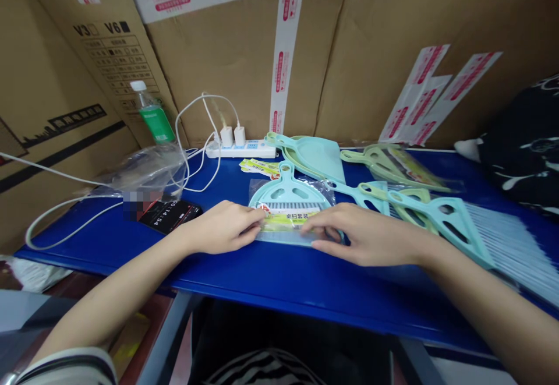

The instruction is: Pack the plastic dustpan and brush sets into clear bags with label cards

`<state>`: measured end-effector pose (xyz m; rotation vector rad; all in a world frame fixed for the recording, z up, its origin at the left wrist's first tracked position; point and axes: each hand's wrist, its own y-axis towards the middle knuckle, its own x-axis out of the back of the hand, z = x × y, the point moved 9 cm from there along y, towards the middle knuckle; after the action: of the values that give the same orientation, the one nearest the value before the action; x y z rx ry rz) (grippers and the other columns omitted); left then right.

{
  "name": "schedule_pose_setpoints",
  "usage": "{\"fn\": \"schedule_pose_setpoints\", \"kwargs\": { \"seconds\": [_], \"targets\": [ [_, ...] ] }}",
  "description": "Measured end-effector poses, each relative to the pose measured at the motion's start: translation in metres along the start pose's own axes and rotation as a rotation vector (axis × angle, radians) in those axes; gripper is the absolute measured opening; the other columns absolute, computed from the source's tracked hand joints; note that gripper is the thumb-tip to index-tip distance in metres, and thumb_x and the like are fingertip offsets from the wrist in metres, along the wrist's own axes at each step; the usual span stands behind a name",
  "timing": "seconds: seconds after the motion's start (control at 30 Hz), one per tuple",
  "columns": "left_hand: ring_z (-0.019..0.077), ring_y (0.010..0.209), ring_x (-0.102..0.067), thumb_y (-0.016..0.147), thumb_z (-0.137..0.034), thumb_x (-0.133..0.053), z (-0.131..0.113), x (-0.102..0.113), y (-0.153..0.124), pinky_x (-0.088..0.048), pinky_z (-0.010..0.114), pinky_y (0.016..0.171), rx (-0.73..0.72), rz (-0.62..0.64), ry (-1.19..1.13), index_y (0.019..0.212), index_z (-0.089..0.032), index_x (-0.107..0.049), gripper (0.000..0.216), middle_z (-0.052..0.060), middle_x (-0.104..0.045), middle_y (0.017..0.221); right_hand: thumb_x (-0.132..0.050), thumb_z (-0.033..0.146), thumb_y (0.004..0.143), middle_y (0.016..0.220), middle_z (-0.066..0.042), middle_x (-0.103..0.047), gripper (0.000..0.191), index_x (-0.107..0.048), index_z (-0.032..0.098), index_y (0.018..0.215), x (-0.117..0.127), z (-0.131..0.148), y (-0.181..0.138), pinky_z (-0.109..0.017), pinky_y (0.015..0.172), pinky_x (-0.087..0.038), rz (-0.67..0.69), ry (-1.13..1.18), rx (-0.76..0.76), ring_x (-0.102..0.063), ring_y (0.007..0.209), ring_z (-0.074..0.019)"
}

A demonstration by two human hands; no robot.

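A light-blue dustpan and brush set (286,190) lies flat on the blue table in a clear plastic bag, its handle pointing away from me. Grey-blue bristles show above a yellow-green and white label card (283,218) laid across it. My left hand (227,228) is closed, thumb and fingers pinching the bag's left edge beside the card. Over the card's right end, my right hand (349,233) has its fingers half bent and its thumb apart, fingertips touching the package. Part of the set's right side is hidden under that hand.
Light-blue and green brushes (458,228) lie at the right. Behind are stacked dustpans (321,155), a bagged green set (397,163), loose label cards (262,167) and a power strip (257,150) with white cables. At left are a phone (170,215), crumpled plastic (144,169) and a bottle (155,118).
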<state>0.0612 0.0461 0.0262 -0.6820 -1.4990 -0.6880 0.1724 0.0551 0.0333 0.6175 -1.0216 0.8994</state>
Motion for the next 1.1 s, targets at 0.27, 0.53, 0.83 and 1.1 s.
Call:
{"fn": "schedule_pose_setpoints", "kwargs": {
  "seconds": [0.27, 0.53, 0.83, 1.1],
  "targets": [
    [0.0164, 0.06, -0.06, 0.093, -0.021, -0.037, 0.003, -0.007, 0.002, -0.035, 0.027, 0.053, 0.051, 0.022, 0.074, 0.086, -0.019, -0.047, 0.012, 0.0, -0.064, 0.074, -0.042, 0.02, 0.087, 0.057, 0.004, -0.053, 0.021, -0.057, 0.017, 0.101, -0.001, -0.021, 0.0, -0.026, 0.055, -0.035, -0.051, 0.01, -0.151, -0.048, 0.052, -0.0135],
    [0.0165, 0.059, -0.062, 0.09, -0.018, -0.04, 0.002, -0.01, 0.005, -0.034, 0.027, 0.049, 0.094, 0.025, 0.133, 0.087, -0.018, -0.047, 0.008, 0.001, -0.066, 0.074, -0.049, 0.016, 0.083, 0.051, 0.006, -0.047, 0.013, -0.058, 0.018, 0.091, 0.004, -0.028, 0.001, -0.024, 0.051, -0.031, -0.13, -0.077, -0.244, -0.046, 0.047, -0.0128],
    [0.0168, 0.056, -0.062, 0.084, -0.014, -0.046, 0.005, -0.007, 0.004, -0.03, 0.026, 0.046, 0.154, -0.009, 0.131, 0.084, -0.019, -0.047, 0.005, -0.003, -0.063, 0.065, -0.047, 0.012, 0.081, 0.049, 0.006, -0.046, 0.014, -0.057, 0.018, 0.088, 0.001, -0.032, -0.001, -0.025, 0.05, -0.029, -0.044, -0.156, -0.34, -0.046, 0.047, -0.0134],
    [0.0166, 0.072, -0.062, 0.08, -0.007, -0.042, 0.009, 0.004, 0.0, -0.042, 0.026, 0.056, 0.137, -0.117, 0.126, 0.09, -0.019, -0.048, 0.016, 0.003, -0.065, 0.089, -0.046, 0.008, 0.074, 0.047, 0.007, -0.045, 0.02, -0.057, 0.02, 0.087, 0.004, -0.031, -0.001, -0.023, 0.047, -0.027, -0.074, -0.208, -0.305, -0.045, 0.047, -0.0128]
  ]
}}
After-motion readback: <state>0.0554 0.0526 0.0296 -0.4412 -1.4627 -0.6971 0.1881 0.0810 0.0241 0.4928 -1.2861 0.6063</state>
